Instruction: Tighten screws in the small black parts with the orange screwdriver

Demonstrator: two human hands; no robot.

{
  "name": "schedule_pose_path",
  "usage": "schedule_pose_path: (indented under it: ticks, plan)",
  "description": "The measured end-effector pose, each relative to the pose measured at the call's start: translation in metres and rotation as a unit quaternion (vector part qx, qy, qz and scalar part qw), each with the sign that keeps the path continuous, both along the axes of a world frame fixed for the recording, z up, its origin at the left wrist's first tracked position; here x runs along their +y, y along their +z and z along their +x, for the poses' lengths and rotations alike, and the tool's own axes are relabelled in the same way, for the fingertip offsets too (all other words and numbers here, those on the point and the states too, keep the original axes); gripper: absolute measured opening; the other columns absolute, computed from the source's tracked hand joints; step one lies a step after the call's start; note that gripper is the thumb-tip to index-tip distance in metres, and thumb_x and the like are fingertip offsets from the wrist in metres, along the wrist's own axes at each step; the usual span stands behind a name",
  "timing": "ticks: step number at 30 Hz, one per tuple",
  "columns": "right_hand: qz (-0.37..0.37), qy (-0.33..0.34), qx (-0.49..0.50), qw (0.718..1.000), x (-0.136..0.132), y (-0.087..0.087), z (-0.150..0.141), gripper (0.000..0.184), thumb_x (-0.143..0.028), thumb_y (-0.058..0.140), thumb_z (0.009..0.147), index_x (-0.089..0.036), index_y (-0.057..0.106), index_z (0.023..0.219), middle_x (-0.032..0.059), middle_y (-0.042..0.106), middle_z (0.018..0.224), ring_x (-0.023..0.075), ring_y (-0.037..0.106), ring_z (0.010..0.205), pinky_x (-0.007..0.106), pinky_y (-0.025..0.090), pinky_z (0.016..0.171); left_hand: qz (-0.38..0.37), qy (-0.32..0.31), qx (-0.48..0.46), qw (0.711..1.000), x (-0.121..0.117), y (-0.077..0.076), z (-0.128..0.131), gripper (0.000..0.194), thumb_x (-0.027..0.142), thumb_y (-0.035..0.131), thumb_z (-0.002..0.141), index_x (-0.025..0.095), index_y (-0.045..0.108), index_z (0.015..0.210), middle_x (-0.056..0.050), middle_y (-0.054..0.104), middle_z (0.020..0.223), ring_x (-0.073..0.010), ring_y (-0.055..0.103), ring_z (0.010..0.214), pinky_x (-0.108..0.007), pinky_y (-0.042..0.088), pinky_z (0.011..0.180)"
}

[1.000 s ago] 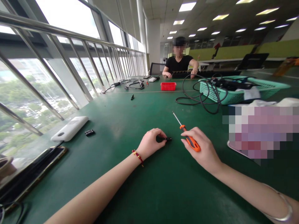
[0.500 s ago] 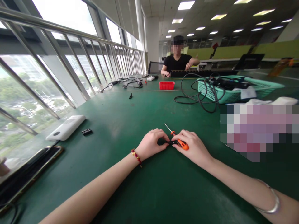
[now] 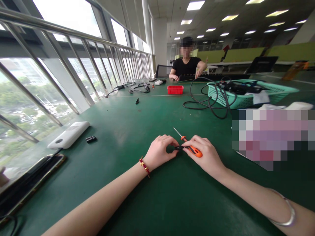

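Note:
Between the thumb and fingers of my left hand (image 3: 162, 149) is a small black part (image 3: 179, 148), pinched just above the green table (image 3: 137, 196). What kind of part it is cannot be made out. My right hand (image 3: 205, 152) grips an orange and black screwdriver (image 3: 196, 151), its thin metal shaft pointing away to the upper left. The right fingertips also meet the black part's right end. Both hands are close together, with the screwdriver tip out past them and touching nothing visible.
Left lie a white power bank (image 3: 70, 134), a small black piece (image 3: 91, 139) and a phone (image 3: 31, 183). Farther off are a red bin (image 3: 175, 90), another black piece (image 3: 137, 101), cables (image 3: 140, 87) and a teal basket (image 3: 275, 90) of cords. A person (image 3: 187, 67) sits opposite.
My right hand has come leftward with the screwdriver to the black part in my left hand, then shifted slightly. The person opposite has moved one hand.

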State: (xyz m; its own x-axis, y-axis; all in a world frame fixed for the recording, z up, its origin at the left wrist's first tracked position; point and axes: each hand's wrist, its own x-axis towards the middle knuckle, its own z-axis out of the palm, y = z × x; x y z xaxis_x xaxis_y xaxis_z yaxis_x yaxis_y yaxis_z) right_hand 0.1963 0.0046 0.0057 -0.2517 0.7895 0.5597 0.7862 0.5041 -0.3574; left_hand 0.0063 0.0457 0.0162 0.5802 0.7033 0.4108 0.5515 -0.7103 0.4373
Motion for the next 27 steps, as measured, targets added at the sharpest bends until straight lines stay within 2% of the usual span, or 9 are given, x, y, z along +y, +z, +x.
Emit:
schedule_pose_path:
  ticks: [6,9,12,16,27]
  plan:
    - [-0.025,0.007,-0.015,1.0,0.001,-0.001,0.003,0.01,-0.024,0.058,0.081,-0.025,0.065,0.088,0.0005,0.06,0.08,0.0153,0.055,0.073,0.03,0.042,0.071,-0.011,0.067,0.022,0.997,0.004,-0.004,-0.002,0.01,0.018,0.058,0.071,0.02,0.06,0.081,0.0,0.066,0.083,-0.0174,0.058,0.082,-0.031,0.043,0.077]
    - [-0.037,0.012,-0.023,0.999,0.001,-0.001,0.004,0.009,-0.023,0.058,0.081,-0.025,0.064,0.088,0.0003,0.059,0.08,0.0153,0.054,0.074,0.03,0.042,0.072,0.01,0.085,0.021,0.996,0.002,-0.003,-0.001,0.012,0.018,0.056,0.072,0.02,0.06,0.084,-0.002,0.065,0.088,-0.0186,0.056,0.086,-0.032,0.043,0.078]
    - [-0.028,0.014,-0.025,0.999,0.001,-0.001,0.004,0.009,-0.022,0.058,0.081,-0.024,0.064,0.088,0.0006,0.058,0.08,0.015,0.054,0.074,0.03,0.042,0.072,0.034,0.06,0.013,0.998,-0.003,0.0,0.0,0.013,0.019,0.055,0.074,0.021,0.062,0.085,-0.002,0.064,0.091,-0.0183,0.056,0.087,-0.032,0.042,0.08]
    - [-0.009,0.021,-0.028,0.999,0.001,-0.001,0.005,0.011,-0.022,0.058,0.081,-0.024,0.065,0.089,0.0016,0.059,0.08,0.0153,0.054,0.073,0.03,0.043,0.071,0.03,0.024,0.015,0.999,-0.008,0.001,0.003,0.014,0.028,0.06,0.073,0.022,0.064,0.085,-0.002,0.065,0.091,-0.0183,0.055,0.088,-0.033,0.041,0.08]
    - [-0.015,0.027,-0.024,0.999,-0.002,0.001,0.003,0.009,-0.022,0.059,0.08,-0.023,0.064,0.087,0.0016,0.058,0.08,0.0153,0.053,0.073,0.03,0.044,0.07,0.011,0.012,-0.009,1.0,-0.006,-0.002,0.002,0.007,0.027,0.062,0.074,0.022,0.066,0.077,-0.001,0.066,0.087,-0.0175,0.055,0.087,-0.032,0.041,0.08]
